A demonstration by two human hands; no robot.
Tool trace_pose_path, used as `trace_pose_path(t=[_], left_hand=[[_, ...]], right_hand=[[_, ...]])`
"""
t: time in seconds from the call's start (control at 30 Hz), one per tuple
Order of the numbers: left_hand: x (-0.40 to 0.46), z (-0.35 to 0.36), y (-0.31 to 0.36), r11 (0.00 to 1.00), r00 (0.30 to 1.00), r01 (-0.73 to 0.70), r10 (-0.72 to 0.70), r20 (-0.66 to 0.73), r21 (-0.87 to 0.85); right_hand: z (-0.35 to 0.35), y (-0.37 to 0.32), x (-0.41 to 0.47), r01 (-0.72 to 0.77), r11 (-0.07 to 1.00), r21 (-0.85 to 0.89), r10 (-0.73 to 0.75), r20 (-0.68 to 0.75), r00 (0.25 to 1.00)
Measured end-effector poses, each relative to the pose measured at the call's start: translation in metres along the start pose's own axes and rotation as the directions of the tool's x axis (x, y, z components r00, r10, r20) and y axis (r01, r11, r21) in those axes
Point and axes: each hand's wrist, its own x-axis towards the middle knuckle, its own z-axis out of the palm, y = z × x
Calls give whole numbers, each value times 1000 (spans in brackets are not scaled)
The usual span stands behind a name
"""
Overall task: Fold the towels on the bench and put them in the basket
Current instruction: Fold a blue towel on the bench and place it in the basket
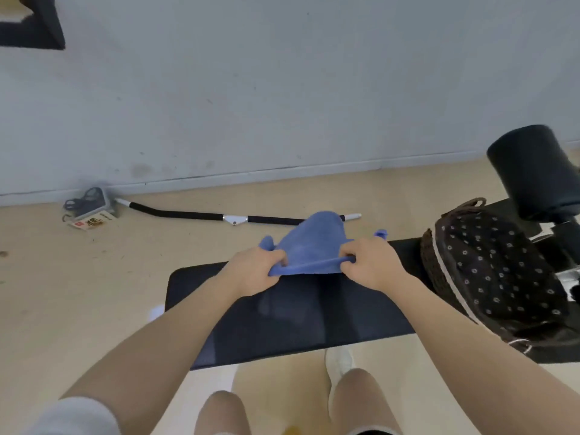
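A blue towel (309, 243) is held above the black counter (282, 315), its near edge pinched by the left grip (255, 271) and the right grip (372, 265). Right of the towel, a dotted basket (489, 271) is set on the counter.

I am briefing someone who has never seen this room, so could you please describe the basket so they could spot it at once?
Start at the long black padded bench in the middle of the floor. At its right end, beside the black cylindrical roller pad, sits the dark brown woven basket. Its dark fabric lining with small pale dots and its cord handle set it apart from the plain black gym gear around it.
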Motion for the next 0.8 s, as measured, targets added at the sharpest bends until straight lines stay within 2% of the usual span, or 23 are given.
trace_pose_path(t=[0.13, 0.27, 0.43, 0.63, 0.7, 0.8], left_hand=[[27, 98, -22, 995, 993, -83, 78, 84, 61], [32, 163, -37, 997, 998, -62, 61, 15, 40], [9, 192, -26, 997, 989, 54, -47, -139, 52], [-36, 205, 23, 994, 978, 99, -87, -190, 52], [-44, 217, 37, 993, 983, 121, -119, -141, 9], [-55, 241, 48, 982, 984, 170, -164, 71, -81]], right_hand=[[102, 44, 16, 20, 1000, -18, -20, 33, 999], [162, 67, 26, 98, 993, -72, -90, 98, 991], [186, 77, 7, 175, 974, -142, -170, 43, 984], [178, 83, -51, 232, 943, -238, -242, -14, 970], [181, 87, -61, 195, 950, -245, -187, 57, 981], [194, 94, -68, 152, 962, -229, -107, 197, 975]])
